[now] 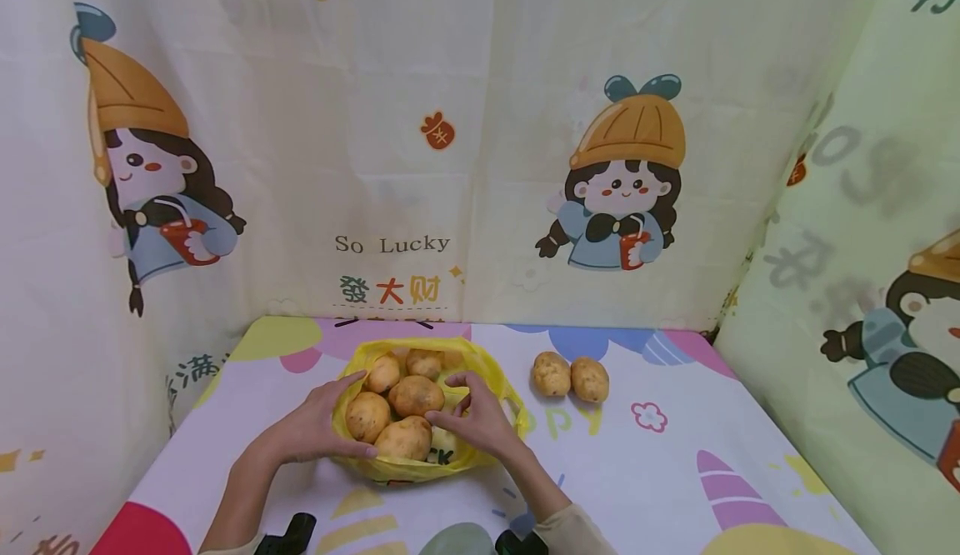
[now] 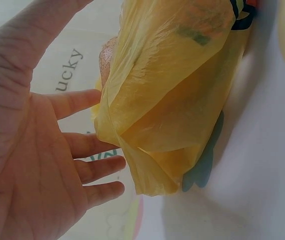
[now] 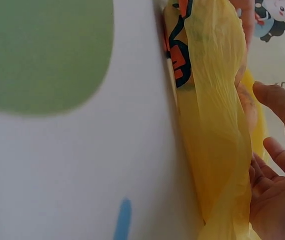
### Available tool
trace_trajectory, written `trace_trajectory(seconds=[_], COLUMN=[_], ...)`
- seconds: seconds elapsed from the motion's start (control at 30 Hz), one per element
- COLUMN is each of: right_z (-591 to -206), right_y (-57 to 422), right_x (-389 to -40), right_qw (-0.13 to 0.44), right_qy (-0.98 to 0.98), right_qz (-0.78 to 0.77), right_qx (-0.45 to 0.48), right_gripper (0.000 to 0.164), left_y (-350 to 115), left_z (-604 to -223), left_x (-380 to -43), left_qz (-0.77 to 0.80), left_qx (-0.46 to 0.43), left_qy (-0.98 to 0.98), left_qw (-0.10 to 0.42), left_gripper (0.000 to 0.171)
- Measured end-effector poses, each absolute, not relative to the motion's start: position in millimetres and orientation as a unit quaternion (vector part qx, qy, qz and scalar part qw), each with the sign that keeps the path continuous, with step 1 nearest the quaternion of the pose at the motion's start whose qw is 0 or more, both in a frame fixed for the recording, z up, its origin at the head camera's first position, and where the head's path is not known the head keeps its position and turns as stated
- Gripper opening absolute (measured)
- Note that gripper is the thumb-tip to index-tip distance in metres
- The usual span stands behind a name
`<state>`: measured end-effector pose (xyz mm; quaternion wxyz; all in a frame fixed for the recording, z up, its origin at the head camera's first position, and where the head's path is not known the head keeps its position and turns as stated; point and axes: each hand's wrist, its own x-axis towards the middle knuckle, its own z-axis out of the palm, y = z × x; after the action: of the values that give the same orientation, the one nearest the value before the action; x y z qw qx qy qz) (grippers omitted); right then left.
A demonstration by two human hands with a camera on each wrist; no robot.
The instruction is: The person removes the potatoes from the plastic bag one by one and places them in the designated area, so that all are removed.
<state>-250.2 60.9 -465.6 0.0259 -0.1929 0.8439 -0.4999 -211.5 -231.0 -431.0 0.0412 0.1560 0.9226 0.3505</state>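
Observation:
A yellow plastic bag (image 1: 487, 455) lies on the table with its mouth spread wide. Several potatoes (image 1: 417, 396) sit inside it, toward its left side. My left hand (image 1: 318, 423) is at the bag's left rim, thumb along the near edge; in the left wrist view its fingers (image 2: 100, 170) are extended beside the plastic. Over the bag's right part is my right hand (image 1: 480, 420), thumb and fingers apart and loosely bent, with nothing between them. In the right wrist view the bag's side (image 3: 217, 120) partly hides the fingers of that hand.
Two more potatoes (image 1: 570, 377) lie side by side on the table to the right of the bag. A patterned cloth (image 1: 645, 488) covers the table. Printed fabric walls (image 1: 495, 163) stand behind it and at both sides.

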Motion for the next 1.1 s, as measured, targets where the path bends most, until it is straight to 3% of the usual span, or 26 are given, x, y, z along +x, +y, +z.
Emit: trace_trajectory(seconds=[0.33, 1.1], right_z=[-470, -474], right_y=[56, 48], right_x=[-257, -262], right_qw=[0.038, 0.055], right_qy=[0.853, 0.849], right_qz=[-0.487, -0.494], right_qx=[-0.185, -0.181], right_gripper=[0.070, 0.054], left_y=[-232, -235], left_z=[-431, -431], left_x=[-212, -211], left_qz=[0.352, 0.354], left_qx=[0.167, 0.173], left_qy=[0.920, 0.919], left_qw=[0.031, 0.028], left_gripper=[0.119, 0.118])
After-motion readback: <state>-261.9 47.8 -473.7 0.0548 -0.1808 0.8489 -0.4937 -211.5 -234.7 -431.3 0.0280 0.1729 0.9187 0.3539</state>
